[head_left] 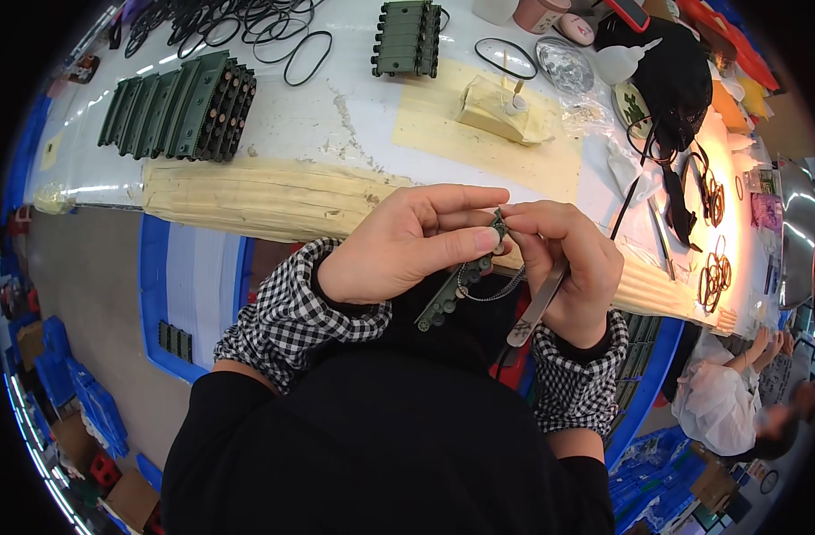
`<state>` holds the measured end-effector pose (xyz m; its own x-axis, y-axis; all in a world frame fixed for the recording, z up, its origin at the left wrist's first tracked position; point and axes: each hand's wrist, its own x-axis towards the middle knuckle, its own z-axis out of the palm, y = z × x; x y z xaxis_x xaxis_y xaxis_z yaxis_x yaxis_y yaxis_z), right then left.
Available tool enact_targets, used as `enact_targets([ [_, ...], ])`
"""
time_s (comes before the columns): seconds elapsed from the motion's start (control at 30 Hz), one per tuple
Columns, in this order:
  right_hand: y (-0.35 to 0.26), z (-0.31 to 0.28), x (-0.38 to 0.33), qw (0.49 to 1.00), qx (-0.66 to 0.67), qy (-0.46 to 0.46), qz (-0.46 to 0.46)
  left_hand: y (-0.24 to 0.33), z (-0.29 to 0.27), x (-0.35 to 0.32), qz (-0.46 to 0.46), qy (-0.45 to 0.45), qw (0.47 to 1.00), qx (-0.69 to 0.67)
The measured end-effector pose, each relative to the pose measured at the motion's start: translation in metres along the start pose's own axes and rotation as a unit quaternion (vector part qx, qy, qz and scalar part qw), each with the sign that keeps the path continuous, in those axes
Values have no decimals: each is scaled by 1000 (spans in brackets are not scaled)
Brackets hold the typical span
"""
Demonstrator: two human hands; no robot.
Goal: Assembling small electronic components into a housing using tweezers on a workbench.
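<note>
Close to my body, just off the table's near edge, my left hand (416,236) pinches a dark green plastic model part (439,303) with small wheels in a row along it. The part slants down and to the left below the fingers. My right hand (563,263) meets its upper end, thumb and fingertips closed together there. Metal tweezers (539,308) lie in the same right hand, sticking out below the palm. A thin dark-and-silver loop, perhaps a track band (497,290), hangs from the part between both hands. The fingers hide the exact contact point.
Green wheeled parts stand in a block (180,107) at the left and another (406,40) at the back. Black rubber loops (309,58) lie on the table, with a tape-wrapped block (501,111) farther right. A blue tray (158,343) sits lower left. Another person (720,401) works at right.
</note>
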<state>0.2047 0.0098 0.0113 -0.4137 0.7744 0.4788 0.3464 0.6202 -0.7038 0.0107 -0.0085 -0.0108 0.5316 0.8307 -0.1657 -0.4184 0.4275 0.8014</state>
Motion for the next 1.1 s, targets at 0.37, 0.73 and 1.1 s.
enact_targets([
  [0.37, -2, 16, -6, 996, 8, 72, 55, -3, 7, 4, 79, 61, 994, 50],
  [0.73, -10, 17, -7, 974, 78, 103, 188, -2, 8, 3, 94, 54, 990, 87],
  [1.1, -12, 20, -5, 984, 67, 95, 133, -7, 11, 5, 99, 100, 989, 37],
])
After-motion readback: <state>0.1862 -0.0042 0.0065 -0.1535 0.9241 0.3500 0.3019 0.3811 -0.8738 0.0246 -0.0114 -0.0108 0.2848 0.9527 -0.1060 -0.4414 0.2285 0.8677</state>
